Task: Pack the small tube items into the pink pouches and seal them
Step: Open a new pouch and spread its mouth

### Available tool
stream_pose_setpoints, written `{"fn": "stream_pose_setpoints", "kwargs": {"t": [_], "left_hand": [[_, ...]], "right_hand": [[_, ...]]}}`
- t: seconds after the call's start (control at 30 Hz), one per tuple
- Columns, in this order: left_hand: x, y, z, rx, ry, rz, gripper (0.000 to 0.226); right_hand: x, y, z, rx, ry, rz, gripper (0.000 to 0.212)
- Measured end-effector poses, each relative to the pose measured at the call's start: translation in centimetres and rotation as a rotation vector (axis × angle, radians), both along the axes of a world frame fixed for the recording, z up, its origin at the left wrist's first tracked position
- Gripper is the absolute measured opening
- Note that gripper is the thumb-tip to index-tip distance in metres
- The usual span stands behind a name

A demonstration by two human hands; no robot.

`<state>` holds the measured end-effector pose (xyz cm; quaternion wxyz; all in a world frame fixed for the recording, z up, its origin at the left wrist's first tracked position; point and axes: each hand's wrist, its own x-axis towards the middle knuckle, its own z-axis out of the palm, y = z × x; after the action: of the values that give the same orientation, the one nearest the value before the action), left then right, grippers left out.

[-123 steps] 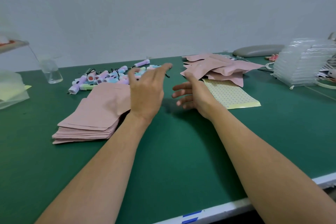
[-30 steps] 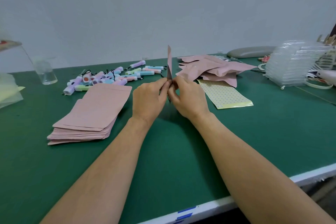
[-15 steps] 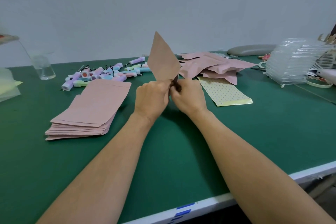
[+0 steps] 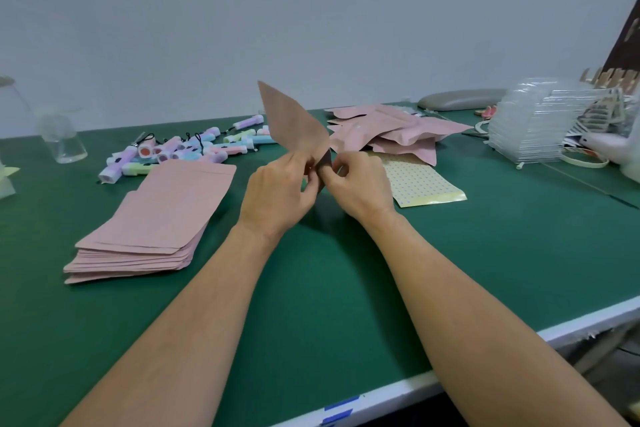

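A pink pouch stands upright above the green table, its lower end pinched between my left hand and my right hand. Both hands grip that end with thumbs and fingertips; the pouch fans up and to the left. A stack of flat empty pink pouches lies to the left. Behind it, a heap of small pastel tube items with black cords lies scattered. A pile of filled pink pouches sits at the back right of my hands.
A yellow dotted sheet lies right of my hands. Clear plastic trays and other clutter stand at the far right. A clear glass jar is at the far left. The table's white front edge runs near.
My hands have taken up one pink pouch and hold it together at its lower end. Over the last second it turned from edge-on to face-on.
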<state>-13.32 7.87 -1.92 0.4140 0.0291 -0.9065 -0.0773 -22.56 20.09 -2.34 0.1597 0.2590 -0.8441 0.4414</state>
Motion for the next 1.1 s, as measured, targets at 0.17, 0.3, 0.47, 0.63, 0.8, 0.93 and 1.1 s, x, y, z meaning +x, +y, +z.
{"fn": "stream_pose_setpoints", "kwargs": {"t": [0.17, 0.3, 0.47, 0.63, 0.8, 0.93, 1.1], "left_hand": [[-0.1, -0.3, 0.5, 0.259, 0.187, 0.123, 0.014], [-0.3, -1.2, -0.2, 0.269, 0.194, 0.235, 0.017], [-1.2, -0.7, -0.9, 0.291, -0.129, 0.178, 0.050], [-1.1, -0.7, -0.6, 0.281, -0.009, 0.245, 0.034], [-0.6, -0.9, -0.6, 0.408, 0.032, 0.245, 0.038], [-0.9, 0.3, -0.5, 0.310, -0.004, 0.157, 0.040], [-1.2, 0.8, -0.7, 0.412, -0.034, 0.217, 0.042]], "right_hand": [[0.2, -0.2, 0.0, 0.090, 0.037, -0.124, 0.038], [0.5, -0.5, 0.2, 0.058, 0.027, -0.087, 0.043], [0.7, -0.9, 0.1, 0.090, 0.027, 0.070, 0.043], [0.6, -0.8, 0.2, 0.160, 0.031, -0.027, 0.042], [0.7, -0.9, 0.4, 0.106, -0.019, -0.145, 0.036], [1.0, -1.5, 0.3, 0.147, -0.143, -0.118, 0.038], [1.5, -1.7, 0.1, 0.114, -0.024, -0.082, 0.015]]}}
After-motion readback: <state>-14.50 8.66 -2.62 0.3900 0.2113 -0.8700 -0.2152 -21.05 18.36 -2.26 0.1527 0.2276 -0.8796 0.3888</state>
